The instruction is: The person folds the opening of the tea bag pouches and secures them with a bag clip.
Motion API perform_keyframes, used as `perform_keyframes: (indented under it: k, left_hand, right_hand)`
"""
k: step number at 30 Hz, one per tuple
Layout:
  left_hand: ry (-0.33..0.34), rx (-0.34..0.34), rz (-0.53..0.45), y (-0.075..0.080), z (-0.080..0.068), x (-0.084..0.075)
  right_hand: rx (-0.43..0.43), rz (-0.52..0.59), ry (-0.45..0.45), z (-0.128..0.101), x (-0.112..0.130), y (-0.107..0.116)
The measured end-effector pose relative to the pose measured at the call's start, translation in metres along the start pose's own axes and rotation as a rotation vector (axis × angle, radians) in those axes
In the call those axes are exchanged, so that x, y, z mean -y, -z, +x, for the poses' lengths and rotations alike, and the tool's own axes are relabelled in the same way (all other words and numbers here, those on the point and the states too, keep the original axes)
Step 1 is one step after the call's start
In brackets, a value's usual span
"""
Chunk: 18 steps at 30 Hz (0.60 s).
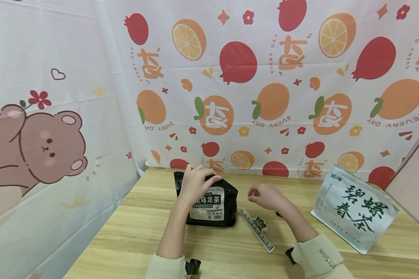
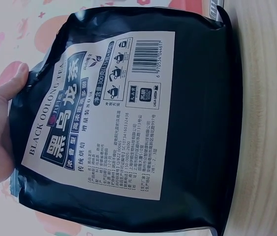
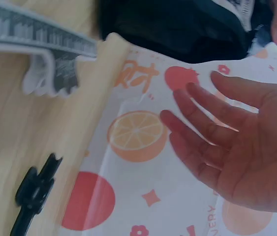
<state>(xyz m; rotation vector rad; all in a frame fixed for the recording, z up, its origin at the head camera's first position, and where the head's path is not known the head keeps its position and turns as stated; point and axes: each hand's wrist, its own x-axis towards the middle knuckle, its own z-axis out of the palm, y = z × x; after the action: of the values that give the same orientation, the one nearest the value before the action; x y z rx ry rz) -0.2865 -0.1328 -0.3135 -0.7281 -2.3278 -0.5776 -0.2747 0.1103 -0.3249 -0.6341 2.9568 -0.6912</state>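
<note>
A black pouch of black oolong tea (image 1: pixel 229 207) with a pale label stands upright on the wooden table. My left hand (image 1: pixel 194 185) grips its folded top edge, thumb in front; the left wrist view shows that thumb (image 2: pixel 17 81) at the bag's upper edge. To the right of the pouch my right hand (image 1: pixel 268 197) hovers over the table with nothing in it, its fingers loosely bent in the right wrist view. Below that hand lies a white bag clip (image 1: pixel 256 229) with a piano-key pattern and a dark, wavy-edged grip.
A pale silver tea bag (image 1: pixel 356 209) with green characters stands at the right. A small black pronged clip (image 3: pixel 35 189) lies on the table, mostly hidden by my right forearm in the head view. A fruit-print curtain (image 1: pixel 237 116) hangs behind the table (image 1: pixel 125 240).
</note>
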Motion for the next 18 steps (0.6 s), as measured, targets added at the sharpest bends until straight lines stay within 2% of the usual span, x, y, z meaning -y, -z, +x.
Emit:
perform_keyframes:
  k: [9, 15, 18]
  left_hand:
    - [0.009, 0.009, -0.002, -0.001, 0.004, 0.0]
    - [0.022, 0.017, -0.001, -0.002, 0.007, 0.001]
    - [0.031, 0.019, 0.001, -0.003, 0.008, 0.0]
  right_hand:
    - [0.168, -0.162, -0.082, -0.003, -0.013, -0.012]
    - [0.29, -0.177, -0.177, -0.002, -0.024, -0.021]
    - [0.32, -0.161, -0.171, 0.0, -0.028, -0.025]
